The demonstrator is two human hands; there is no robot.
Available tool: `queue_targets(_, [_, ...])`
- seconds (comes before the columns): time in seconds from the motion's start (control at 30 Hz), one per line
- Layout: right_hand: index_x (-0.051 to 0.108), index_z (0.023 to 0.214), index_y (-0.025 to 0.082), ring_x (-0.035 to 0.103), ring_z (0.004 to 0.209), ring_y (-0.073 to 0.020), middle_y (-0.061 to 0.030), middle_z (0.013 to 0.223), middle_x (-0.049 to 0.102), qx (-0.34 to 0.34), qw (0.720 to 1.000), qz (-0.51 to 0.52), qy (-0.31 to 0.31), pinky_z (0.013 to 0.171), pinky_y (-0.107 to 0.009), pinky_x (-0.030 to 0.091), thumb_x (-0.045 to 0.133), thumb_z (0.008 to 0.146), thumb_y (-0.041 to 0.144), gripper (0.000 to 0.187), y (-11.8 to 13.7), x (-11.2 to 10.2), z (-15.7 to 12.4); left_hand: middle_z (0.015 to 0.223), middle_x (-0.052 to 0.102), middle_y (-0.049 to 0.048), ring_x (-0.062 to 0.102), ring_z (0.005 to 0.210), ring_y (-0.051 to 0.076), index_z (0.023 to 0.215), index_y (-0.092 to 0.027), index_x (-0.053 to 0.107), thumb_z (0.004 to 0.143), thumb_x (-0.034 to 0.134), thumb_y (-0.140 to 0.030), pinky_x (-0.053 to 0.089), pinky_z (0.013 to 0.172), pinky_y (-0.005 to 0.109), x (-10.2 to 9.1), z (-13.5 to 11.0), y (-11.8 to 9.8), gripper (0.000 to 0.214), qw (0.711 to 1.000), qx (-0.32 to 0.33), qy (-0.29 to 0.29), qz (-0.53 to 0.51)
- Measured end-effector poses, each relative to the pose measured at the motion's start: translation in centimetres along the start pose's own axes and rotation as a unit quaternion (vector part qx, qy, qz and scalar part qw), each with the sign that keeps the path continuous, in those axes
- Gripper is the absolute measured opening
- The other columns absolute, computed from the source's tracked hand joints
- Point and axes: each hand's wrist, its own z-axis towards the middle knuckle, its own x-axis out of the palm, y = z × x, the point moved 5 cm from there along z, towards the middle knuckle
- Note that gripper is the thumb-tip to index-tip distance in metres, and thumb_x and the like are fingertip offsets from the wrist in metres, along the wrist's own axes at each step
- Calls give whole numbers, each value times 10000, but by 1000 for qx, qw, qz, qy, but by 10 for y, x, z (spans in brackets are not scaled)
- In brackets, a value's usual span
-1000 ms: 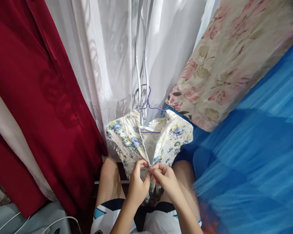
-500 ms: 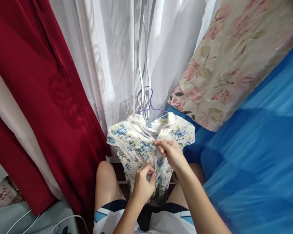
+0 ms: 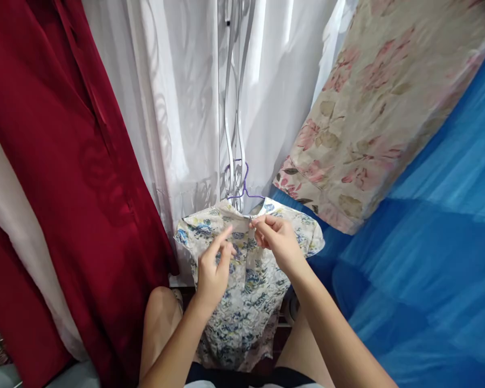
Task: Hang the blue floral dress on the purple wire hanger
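Note:
A white blouse or dress [image 3: 230, 302] with blue and yellow-green flowers hangs on a purple hanger [image 3: 246, 186], facing me. Its centre seam is closed up to the neckline. At the top of that seam my right hand [image 3: 277, 237] pinches a small zipper pull [image 3: 250, 218] between thumb and fingertips. My left hand [image 3: 216, 264] is beside it, lower and to the left, in front of the garment's chest. The left thumb and index finger are apart with nothing between them.
White curved metal bars [image 3: 231, 124] hold the hanger in front of a white curtain [image 3: 194, 108]. Red cloth [image 3: 105, 215] hangs at left. A pink-flowered cloth [image 3: 347, 140] and blue fabric [image 3: 420, 258] fill the right. My knees [image 3: 159, 312] flank the garment.
My right hand has moved up to the neckline, and the open front has closed into a straight seam. My left hand has let go of the lower front and moved up and left.

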Motion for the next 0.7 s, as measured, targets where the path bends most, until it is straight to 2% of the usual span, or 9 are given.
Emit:
queue_targets(0.03, [595, 716, 153, 388, 400, -72, 46, 438, 495, -14, 1000, -12, 3, 435, -209, 271, 620, 836, 351, 233, 3, 0, -2, 863, 655, 17, 614, 801, 150, 1326, -249, 553, 992, 461, -280, 473, 794, 271, -4, 20, -11, 348, 1000, 26, 1, 11])
queue_targets(0.1, [577, 714, 160, 414, 420, -82, 45, 448, 498, -44, 999, -32, 2, 458, -216, 302, 613, 844, 347, 230, 7, 0, -2, 869, 657, 25, 612, 822, 159, 1141, -226, 653, 979, 492, -296, 458, 782, 269, 0, 53, -32, 239, 994, 83, 50, 53])
queue_targets(0.17, [553, 705, 170, 412, 431, -87, 47, 458, 492, -63, 997, -50, -11, 461, -220, 296, 605, 849, 354, 239, 5, 0, 3, 845, 649, 32, 601, 820, 165, 942, -195, 671, 973, 498, -289, 440, 760, 269, 8, 72, -47, 199, 984, 132, 67, 99])
queue_targets(0.27, [509, 665, 184, 374, 436, -85, 54, 469, 456, -67, 993, -93, -42, 448, -224, 254, 599, 837, 345, 252, -16, -2, 12, 815, 635, 34, 584, 777, 159, 860, -180, 632, 976, 479, -281, 426, 724, 262, 9, 85, -59, 217, 977, 164, 15, 136])
queue_targets(0.37, [466, 616, 192, 352, 447, -81, 55, 486, 425, -39, 992, -118, -37, 450, -226, 238, 590, 816, 309, 263, -47, -3, 10, 818, 648, 27, 596, 767, 153, 897, -182, 635, 968, 488, -311, 437, 717, 247, -21, 97, -48, 208, 978, 141, -87, 125])
queue_targets(0.47, [447, 603, 196, 319, 451, -75, 64, 489, 391, -5, 996, -90, 4, 452, -225, 214, 584, 806, 292, 264, -69, -2, -4, 789, 653, 22, 612, 775, 161, 862, -171, 651, 926, 542, -344, 448, 731, 246, -69, 105, -5, 214, 974, 84, -179, 114])
queue_targets(0.57, [450, 600, 194, 288, 447, -68, 73, 484, 370, 15, 997, -53, 46, 451, -224, 196, 583, 797, 277, 252, -77, 0, -20, 701, 601, 3, 580, 690, 144, 790, -156, 642, 866, 590, -388, 435, 667, 233, -105, 90, 64, 249, 971, -15, -237, 30])
queue_targets(0.63, [465, 608, 193, 279, 437, -68, 77, 470, 364, 27, 997, -39, 62, 448, -226, 192, 575, 796, 271, 232, -78, 2, -27, 670, 577, -10, 546, 624, 122, 740, -151, 609, 784, 662, -440, 415, 607, 219, -107, 64, 113, 297, 952, -116, -263, -106])
queue_targets(0.7, [485, 621, 194, 283, 423, -74, 80, 449, 362, 39, 997, -30, 61, 445, -229, 194, 571, 799, 280, 215, -80, 1, -31, 702, 614, 6, 559, 615, 125, 787, -143, 616, 732, 691, -498, 431, 602, 230, -92, 32, 148, 367, 931, -191, -254, -177])
